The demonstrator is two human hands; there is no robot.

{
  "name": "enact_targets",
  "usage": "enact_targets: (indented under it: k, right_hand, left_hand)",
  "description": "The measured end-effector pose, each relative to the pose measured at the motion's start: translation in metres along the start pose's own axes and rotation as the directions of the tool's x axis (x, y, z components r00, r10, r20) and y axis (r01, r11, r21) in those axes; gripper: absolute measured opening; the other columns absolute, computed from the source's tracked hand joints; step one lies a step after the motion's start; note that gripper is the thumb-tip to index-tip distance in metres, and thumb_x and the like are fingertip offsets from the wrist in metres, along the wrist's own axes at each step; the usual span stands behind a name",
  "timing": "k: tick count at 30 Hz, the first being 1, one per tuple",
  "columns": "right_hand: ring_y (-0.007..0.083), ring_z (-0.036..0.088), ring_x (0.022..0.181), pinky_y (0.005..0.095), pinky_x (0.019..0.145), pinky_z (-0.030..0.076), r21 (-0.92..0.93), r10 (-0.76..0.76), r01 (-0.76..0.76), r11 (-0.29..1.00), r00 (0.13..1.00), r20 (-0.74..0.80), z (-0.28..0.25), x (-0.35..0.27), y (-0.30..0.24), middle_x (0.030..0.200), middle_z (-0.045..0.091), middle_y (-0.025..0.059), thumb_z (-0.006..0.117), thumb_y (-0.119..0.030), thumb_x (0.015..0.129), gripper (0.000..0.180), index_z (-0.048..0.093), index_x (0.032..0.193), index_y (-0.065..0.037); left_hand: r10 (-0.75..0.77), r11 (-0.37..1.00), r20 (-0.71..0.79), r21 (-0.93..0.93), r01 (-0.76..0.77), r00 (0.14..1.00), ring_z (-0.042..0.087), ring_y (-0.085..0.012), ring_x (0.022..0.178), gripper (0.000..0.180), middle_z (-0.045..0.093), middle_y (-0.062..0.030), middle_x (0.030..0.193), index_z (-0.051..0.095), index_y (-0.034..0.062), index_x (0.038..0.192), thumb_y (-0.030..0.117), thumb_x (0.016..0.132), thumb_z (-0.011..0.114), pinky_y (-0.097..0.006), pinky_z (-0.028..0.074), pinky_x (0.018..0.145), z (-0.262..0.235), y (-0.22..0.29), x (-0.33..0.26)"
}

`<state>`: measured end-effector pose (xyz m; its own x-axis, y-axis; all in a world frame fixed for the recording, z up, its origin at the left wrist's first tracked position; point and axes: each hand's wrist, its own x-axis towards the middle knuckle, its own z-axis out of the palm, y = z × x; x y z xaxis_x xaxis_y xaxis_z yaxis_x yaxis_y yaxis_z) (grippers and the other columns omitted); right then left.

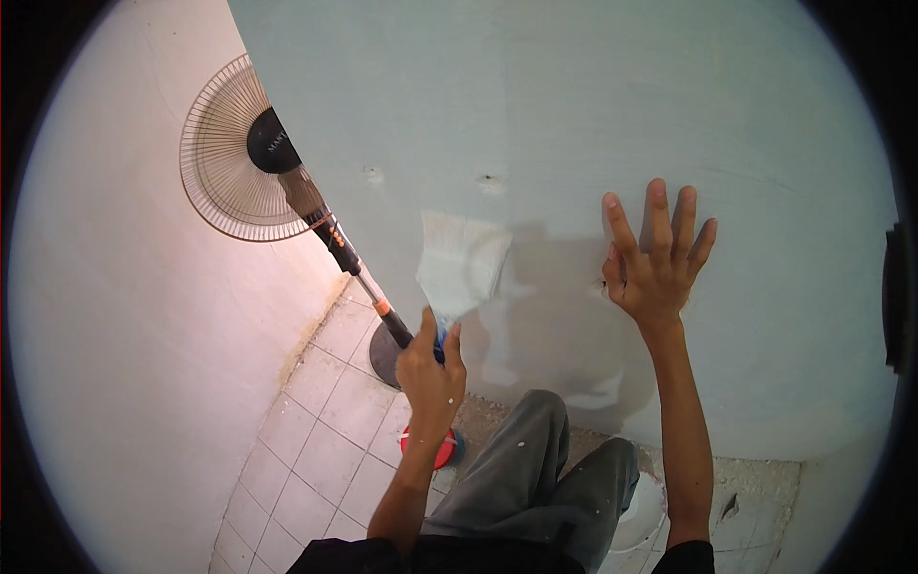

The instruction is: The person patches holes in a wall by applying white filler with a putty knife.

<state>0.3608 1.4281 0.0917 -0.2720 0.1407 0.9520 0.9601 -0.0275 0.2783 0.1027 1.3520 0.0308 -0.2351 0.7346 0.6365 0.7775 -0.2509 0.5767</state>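
Observation:
My left hand [435,373] is closed round the blue handle of a wide putty knife [464,263]. Its flared blade looks coated in white and lies against or close to the pale green wall [402,86]; I cannot tell whether it touches. Farther right, my right hand [660,268] is stretched toward the wall with its fingers spread, holding nothing. A small dark hole [604,286] shows beside that thumb. Above the blade is another hole [490,180] with a whitish patch round it, and a fainter mark [373,174] sits to its left.
A standing fan [229,153] is at the left, its round base [384,356] on the tiled floor [349,411]. By my left forearm is a red container [427,446]. Something round and white [641,512] shows beside my knee. A dark object [897,297] is at the far right.

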Motion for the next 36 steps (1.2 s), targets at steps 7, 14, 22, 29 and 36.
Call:
enact_targets:
  k: [7,14,22,29,36]
  right_hand:
    - [0.0309,0.026,0.141,0.0498,0.118,0.003,0.013,-0.026,0.026,1.0,0.999,-0.025,0.0,-0.001,0.0,0.149,0.036,0.0066,0.035,-0.032,0.091,0.045,0.055,0.131,-0.035]
    - [0.0302,0.031,0.139,0.0494,0.118,0.004,0.002,-0.004,0.004,1.0,0.998,-0.06,0.005,-0.006,0.0,0.147,0.04,0.0052,0.037,-0.031,0.086,0.046,0.056,0.128,-0.039]
    - [0.0286,0.023,0.142,0.0467,0.118,0.001,0.011,-0.04,0.041,0.999,0.998,-0.051,0.008,-0.003,0.001,0.149,0.035,0.0058,0.033,-0.036,0.093,0.044,0.054,0.131,-0.035]
    - [0.0303,0.031,0.139,0.0502,0.118,0.004,-0.007,-0.01,0.01,1.0,0.999,-0.047,0.006,-0.004,-0.002,0.147,0.039,0.0051,0.037,-0.032,0.087,0.047,0.054,0.13,-0.039]
    - [0.0303,0.03,0.14,0.0508,0.118,0.004,0.014,0.006,-0.006,1.0,0.999,-0.033,0.003,-0.007,-0.002,0.148,0.038,0.0044,0.039,-0.031,0.085,0.049,0.053,0.131,-0.039]
  left_hand:
    - [-0.055,0.996,0.011,-0.065,0.056,0.998,0.063,-0.0377,0.063,0.039,0.063,-0.0234,0.076,0.056,-0.0084,0.118,0.016,0.089,0.062,-0.041,0.047,0.055,0.074,-0.098,-0.101]
    - [-0.26,0.965,0.245,0.041,0.258,0.934,0.064,-0.0403,0.067,0.04,0.063,-0.0253,0.078,0.056,-0.0047,0.119,0.019,0.088,0.062,-0.045,0.047,0.056,0.106,-0.153,-0.175]
    - [-0.354,0.934,0.366,0.187,0.304,0.861,0.062,-0.0436,0.072,0.04,0.064,-0.0255,0.08,0.056,-0.002,0.117,0.025,0.088,0.061,-0.051,0.047,0.062,0.128,-0.184,-0.203]
    - [-0.402,0.913,0.407,0.246,0.326,0.82,0.063,-0.0435,0.071,0.041,0.064,-0.0255,0.076,0.057,-0.0017,0.115,0.028,0.088,0.06,-0.051,0.047,0.062,0.129,-0.191,-0.212]
    - [-0.399,0.916,0.451,0.246,0.318,0.799,0.063,-0.0438,0.071,0.035,0.064,-0.025,0.074,0.061,0.0006,0.106,0.03,0.087,0.061,-0.052,0.047,0.063,0.109,-0.194,-0.204]
